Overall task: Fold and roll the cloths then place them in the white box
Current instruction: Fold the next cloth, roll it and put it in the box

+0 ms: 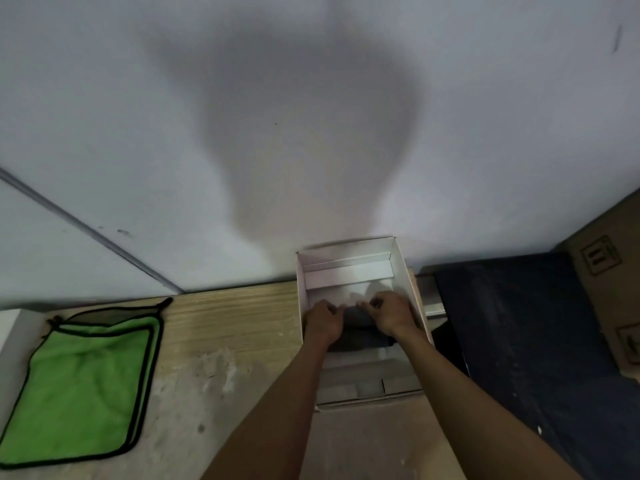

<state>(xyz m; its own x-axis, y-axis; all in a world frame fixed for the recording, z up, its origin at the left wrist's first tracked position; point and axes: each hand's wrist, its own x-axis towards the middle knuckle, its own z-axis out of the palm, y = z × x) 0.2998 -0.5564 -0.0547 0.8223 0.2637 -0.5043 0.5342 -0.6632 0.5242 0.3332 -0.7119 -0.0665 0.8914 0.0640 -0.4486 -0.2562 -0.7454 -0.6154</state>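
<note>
The white box (346,271) stands open at the back of the wooden table, against the wall. Both my hands reach into it. My left hand (323,322) and my right hand (391,315) are closed on the two ends of a dark rolled cloth (360,318) that lies across the box's inside. A second dark roll (363,341) sits just in front of it, partly hidden by my wrists. At the table's left lies a stack of flat green cloths (86,382) with black edging.
The wooden table (228,334) has pale worn patches in the middle. A dark blue surface (519,341) lies to the right of the box, with a cardboard carton (609,292) beyond it. A grey wall rises directly behind.
</note>
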